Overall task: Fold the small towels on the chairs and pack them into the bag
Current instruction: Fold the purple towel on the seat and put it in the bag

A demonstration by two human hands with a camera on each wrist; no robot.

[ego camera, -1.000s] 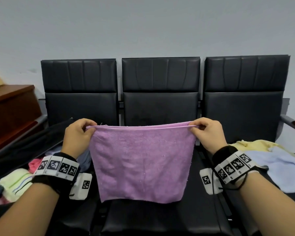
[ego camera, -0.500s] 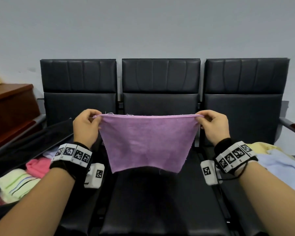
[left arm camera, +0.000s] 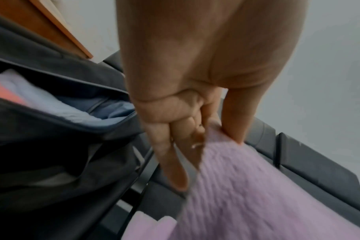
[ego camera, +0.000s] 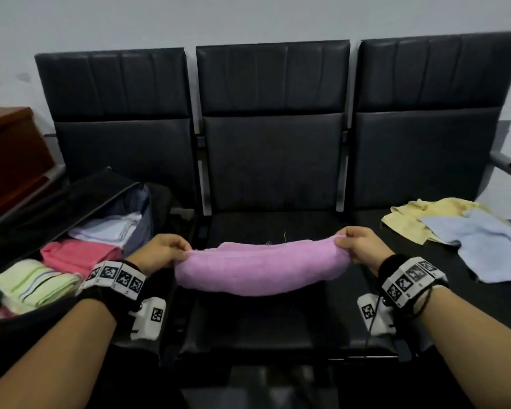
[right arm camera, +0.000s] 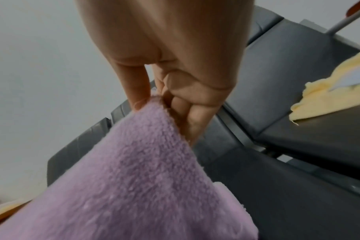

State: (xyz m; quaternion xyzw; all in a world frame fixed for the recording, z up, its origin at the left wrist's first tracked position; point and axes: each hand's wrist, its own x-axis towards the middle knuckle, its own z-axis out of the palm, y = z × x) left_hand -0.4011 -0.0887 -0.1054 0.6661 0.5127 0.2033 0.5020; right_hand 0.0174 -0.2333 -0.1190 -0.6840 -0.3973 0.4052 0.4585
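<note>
- Head view: I am holding the purple towel (ego camera: 260,268) low over the middle chair seat (ego camera: 248,329), my left hand (ego camera: 160,253) pinching its left end and my right hand (ego camera: 362,246) pinching its right end. It is sagging between them in a soft, doubled band, with its lower fold looking close to the seat; I cannot tell whether it is touching.
- Head view: the black bag (ego camera: 56,208) is lying open on the left chair, already carrying a pink towel (ego camera: 80,253), a green striped towel (ego camera: 33,286) and a white one behind them. A yellow towel (ego camera: 419,219) and a blue towel (ego camera: 493,246) are waiting unfolded on the right chair, overlapping.
- Left wrist view: my fingers (left arm camera: 175,162) are curling under the fuzzy purple edge while my thumb is pressing on top. The picture is blurring somewhat.
- Right wrist view: my thumb and curled fingers (right arm camera: 193,120) are pinching the corner of the fleecy pile.
- I am judging this cloth light, limp and not slippery; it is giving no shape of its own, so the corners look like the best places to take hold, pulling the edge taut.
</note>
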